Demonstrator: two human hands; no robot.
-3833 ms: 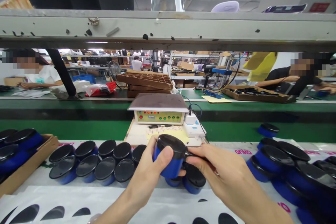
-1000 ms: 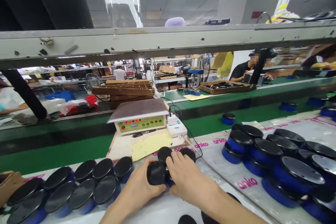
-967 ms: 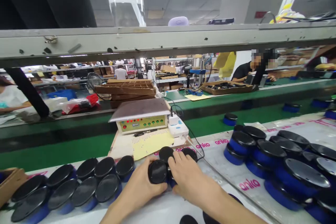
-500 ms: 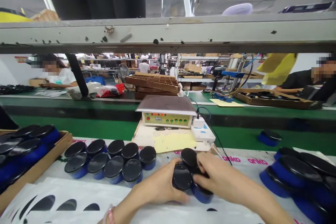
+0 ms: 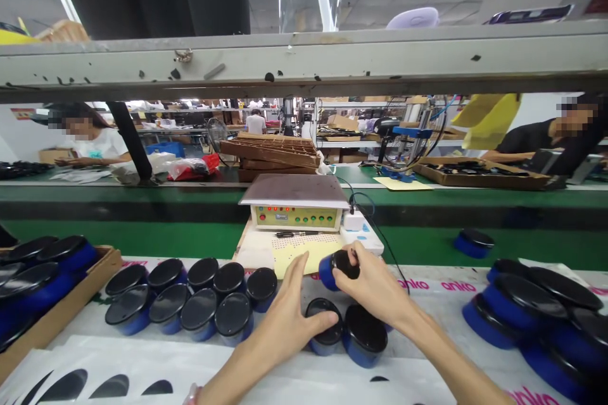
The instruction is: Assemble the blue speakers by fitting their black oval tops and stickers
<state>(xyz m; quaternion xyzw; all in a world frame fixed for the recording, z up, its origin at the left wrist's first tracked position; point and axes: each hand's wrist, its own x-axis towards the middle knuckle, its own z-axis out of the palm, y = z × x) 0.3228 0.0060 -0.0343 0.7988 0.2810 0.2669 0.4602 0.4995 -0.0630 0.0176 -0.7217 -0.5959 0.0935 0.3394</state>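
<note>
My right hand (image 5: 377,285) grips a small blue round container with a black top (image 5: 327,273), which is tilted and lifted off the work surface. Fingers spread, my left hand (image 5: 285,319) is beside another such container (image 5: 323,347), its thumb over the black top; whether it touches cannot be made out. Just to the right stands a third container (image 5: 365,332), below my right wrist. Two rows of the same blue, black-topped containers (image 5: 198,313) stand left of my left hand.
Larger blue containers (image 5: 517,297) are piled at the right, and more fill a cardboard box (image 5: 111,262) at the left. Behind my hands sits a control box (image 5: 297,212) with lit red digits. White sheets with black shapes (image 5: 156,354) lie in front. Co-workers sit across the green belt (image 5: 190,234).
My right hand has raised one container from the group and tilted it. My left hand has opened, its fingers coming away from the containers. The view has shifted slightly to the right.
</note>
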